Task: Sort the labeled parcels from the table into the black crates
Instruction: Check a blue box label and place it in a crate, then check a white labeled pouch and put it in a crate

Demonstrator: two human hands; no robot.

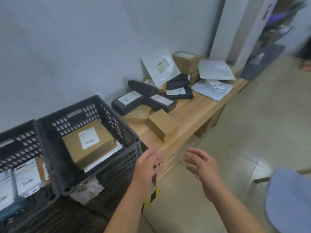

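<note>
**Parcels [162,101] to be sorted.** They lie heaped on the counter [207,105] against the wall [67,47]. Black bags with white labels are toward the crates, white mailers [159,68] are propped behind them, and brown boxes sit at the back. One brown box [162,125] stands apart at the counter's front edge, nearest the hands, and no label shows on it. It looks the likeliest next pick, since nothing overlaps it and its sides are free for a two-handed grasp.

**Crates.** The right crate [101,174] stands just beside the counter's end, which keeps the carry short. It holds a labelled box [89,142] lying tilted on a flat white sheet or mailer, with room left beside and above it. The left crate [18,142] touches the right one and holds white mailers, only partly in view.

**Hands.** The left hand [148,167] and right hand [202,165] are both empty, with fingers extended and loosely spread and palms turned toward each other. They hover before the counter's corner, the left one just beside the right crate's near corner. Their spacing appears suited to taking a box by two opposite faces.

**Edges and room.** The right crate's rim seems to rise above the counter top, so a parcel would probably need lifting over it rather than sliding. Open floor [252,132] lies to the right. A blurred blue object [289,199] at lower right cannot be identified.
</note>
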